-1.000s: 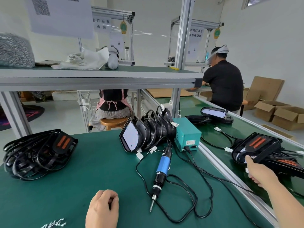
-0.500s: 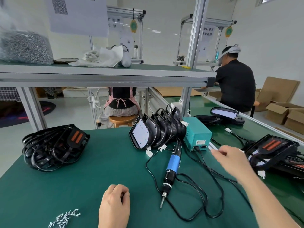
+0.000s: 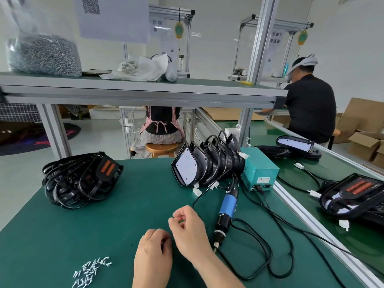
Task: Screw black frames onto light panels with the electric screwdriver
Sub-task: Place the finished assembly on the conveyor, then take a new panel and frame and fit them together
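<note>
Pictured curled, any hold untellable, were the left hand (image 3: 152, 261) and right hand (image 3: 190, 232), with black frames (image 3: 79, 179) at 10 o'clock, light panels (image 3: 186, 166) at 1 and electric screwdriver (image 3: 228, 205) at 3; a frame was judged best seated squarely before driving.

Your left hand (image 3: 152, 258) and right hand (image 3: 189, 229) are at the lower centre of the frame, close together over the table (image 3: 62, 235). The screws (image 3: 91, 269) lie at lower left. The screwdriver (image 3: 227, 208) lies just right of your right hand. The pile of frames (image 3: 79, 179) sits at middle left. The row of light panels (image 3: 205, 165) stands on edge at centre, with the power box (image 3: 259, 169) on its right.
</note>
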